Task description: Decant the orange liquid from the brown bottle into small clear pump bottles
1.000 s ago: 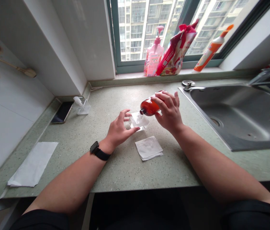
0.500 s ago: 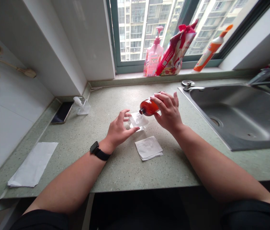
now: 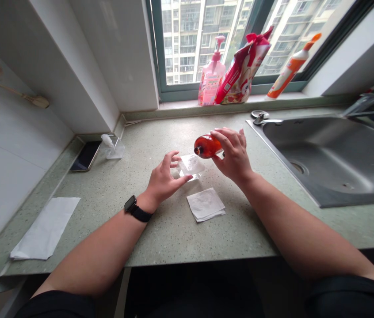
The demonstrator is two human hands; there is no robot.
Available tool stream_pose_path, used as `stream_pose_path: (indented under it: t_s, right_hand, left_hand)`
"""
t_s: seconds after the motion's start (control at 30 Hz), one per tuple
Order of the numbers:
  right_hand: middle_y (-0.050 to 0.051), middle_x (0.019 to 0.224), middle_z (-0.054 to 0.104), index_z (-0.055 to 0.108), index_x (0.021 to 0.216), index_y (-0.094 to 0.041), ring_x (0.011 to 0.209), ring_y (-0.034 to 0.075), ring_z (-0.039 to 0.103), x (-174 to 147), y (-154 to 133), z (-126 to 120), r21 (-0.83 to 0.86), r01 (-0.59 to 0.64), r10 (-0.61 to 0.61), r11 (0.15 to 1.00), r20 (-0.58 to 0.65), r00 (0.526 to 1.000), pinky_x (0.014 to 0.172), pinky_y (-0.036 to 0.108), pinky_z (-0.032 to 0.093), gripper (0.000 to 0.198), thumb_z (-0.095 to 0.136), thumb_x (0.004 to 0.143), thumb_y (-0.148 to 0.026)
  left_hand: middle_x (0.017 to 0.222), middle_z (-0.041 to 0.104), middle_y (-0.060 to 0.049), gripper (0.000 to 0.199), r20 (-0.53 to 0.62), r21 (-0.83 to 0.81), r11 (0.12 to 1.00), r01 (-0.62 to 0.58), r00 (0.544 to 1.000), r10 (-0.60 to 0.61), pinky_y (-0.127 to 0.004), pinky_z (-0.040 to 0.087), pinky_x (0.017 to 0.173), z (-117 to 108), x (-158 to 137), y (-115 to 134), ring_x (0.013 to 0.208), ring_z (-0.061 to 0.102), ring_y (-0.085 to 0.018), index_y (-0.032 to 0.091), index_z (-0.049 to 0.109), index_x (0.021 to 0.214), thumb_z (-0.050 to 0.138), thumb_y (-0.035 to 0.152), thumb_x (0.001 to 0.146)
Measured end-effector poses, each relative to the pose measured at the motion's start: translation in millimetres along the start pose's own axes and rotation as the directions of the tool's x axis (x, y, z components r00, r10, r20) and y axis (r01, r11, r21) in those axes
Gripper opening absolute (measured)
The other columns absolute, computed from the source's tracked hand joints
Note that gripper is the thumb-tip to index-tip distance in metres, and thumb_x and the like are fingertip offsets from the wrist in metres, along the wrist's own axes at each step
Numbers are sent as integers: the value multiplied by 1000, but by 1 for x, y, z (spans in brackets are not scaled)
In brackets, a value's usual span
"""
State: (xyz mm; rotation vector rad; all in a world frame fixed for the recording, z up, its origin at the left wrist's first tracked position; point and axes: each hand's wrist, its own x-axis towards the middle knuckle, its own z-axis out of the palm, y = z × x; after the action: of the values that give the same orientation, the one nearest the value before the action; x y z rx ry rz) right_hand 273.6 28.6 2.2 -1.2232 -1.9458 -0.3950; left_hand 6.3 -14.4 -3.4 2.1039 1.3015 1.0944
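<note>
Right hand [image 3: 233, 152] wraps one glossy, rounded red-orange bottle [image 3: 206, 145]; half-open left hand [image 3: 164, 180] steadies one clear, angular container [image 3: 192, 164], eight o'clock of it.

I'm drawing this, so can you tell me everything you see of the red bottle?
The red bottle looks shiny and see-through, with rounded shoulders and a short, dark, uncapped neck. It is tipped over in the air, its mouth near the clear container. The right hand grips it, hiding its other end. Glass or plastic, I can't tell.

Open counter [image 3: 160, 132] beyond container [image 3: 192, 165], folded tissue [image 3: 206, 204] in front
</note>
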Motion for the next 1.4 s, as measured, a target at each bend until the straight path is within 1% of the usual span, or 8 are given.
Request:
stream_pose_path:
  t_s: [0.1,0.27,0.4,0.57,0.83,1.03,1.13,1.4]
  right_hand:
    - [11,146,66,50,153,-34,139,37,61,1,2,1,36,-38,40,999,-48,998,129,69,32,68,72,90,-22]
    - [15,137,70,53,148,-27,127,37,66,3,14,3,149,-75,90,986,-99,991,113,58,53,75,85,84,-47]
    - [12,132,73,60,140,-27,122,36,69,5,19,3,292,-170,204,941,-92,975,110,56,54,77,89,77,-61]
    - [9,128,76,63,136,-27,119,33,71,6,19,3,436,-311,363,845,-41,931,111,55,54,76,90,73,-60]
    - [6,129,73,61,137,-31,119,32,71,9,34,1,524,-392,472,756,-23,881,110,58,54,76,92,71,-55]
    - [7,128,72,57,138,-33,116,31,71,11,57,-5,534,-391,480,749,-31,877,105,59,57,77,91,73,-57]
    - [7,129,72,58,135,-32,113,30,72,12,61,-9,563,-416,509,714,-9,861,103,59,59,76,92,72,-56]
    - [6,125,75,64,128,-29,111,30,73,12,37,-8,605,-509,497,613,206,843,109,57,56,70,93,69,-51]
  left_hand:
    - [135,74,-11,83,-2,-18,1000,9,1000,-9,-50,67,96,-1,0,0,114,79,-30,28,45,148,92,49,83]
    - [136,73,-11,82,-37,-61,997,37,999,-39,-51,66,96,-5,3,-2,114,78,-31,28,46,148,91,51,83]
    - [136,72,-12,83,-101,-150,987,54,992,-70,-52,64,98,-10,6,-6,115,76,-31,28,48,147,92,52,81]
    - [139,68,-12,83,-206,-298,952,67,969,-132,-52,60,106,-17,12,-14,119,74,-30,28,49,146,94,51,80]
    - [139,65,-12,83,-272,-490,868,73,934,-232,-53,57,112,-21,19,-21,121,72,-29,29,51,143,97,49,77]
    - [139,64,-13,82,-247,-566,816,114,922,-299,-55,54,114,-19,20,-22,123,72,-30,28,50,141,97,49,77]
    - [139,63,-12,83,-240,-578,806,124,918,-314,-57,52,117,-17,20,-24,124,71,-30,28,50,142,97,49,76]
    - [140,63,-12,85,-226,-582,799,153,913,-339,-59,52,117,-14,19,-25,127,69,-32,29,50,142,98,49,74]
